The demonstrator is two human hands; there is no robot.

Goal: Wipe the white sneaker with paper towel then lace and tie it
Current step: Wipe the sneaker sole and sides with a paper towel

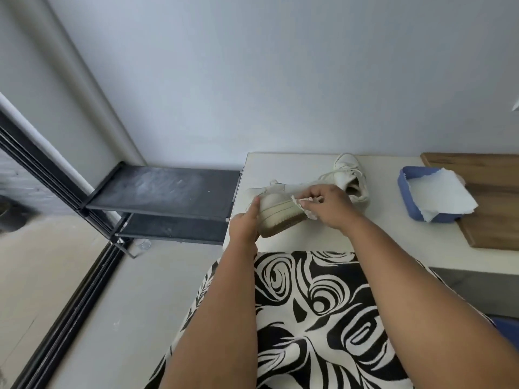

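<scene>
Worktop (295, 167), white, carries all task items; a dark shelf rack (163, 189) stands to its left, a wooden board (491, 220) lies at its right end. On the board's near edge sits a blue tray (405, 203) with spare paper sheets. One sneaker (276, 209) is tipped on its side at the front left edge, sole toward the person, long axis running left to right. A second sneaker (351, 175), laced, lies just behind. Left hand (244, 226) steadies the left end, forefinger pressed on the upper. Right hand (330, 206) pinches a crumpled towel (302, 204) against the sidewall at the right end. Judgement: wiping underway; lacing not begun.
</scene>
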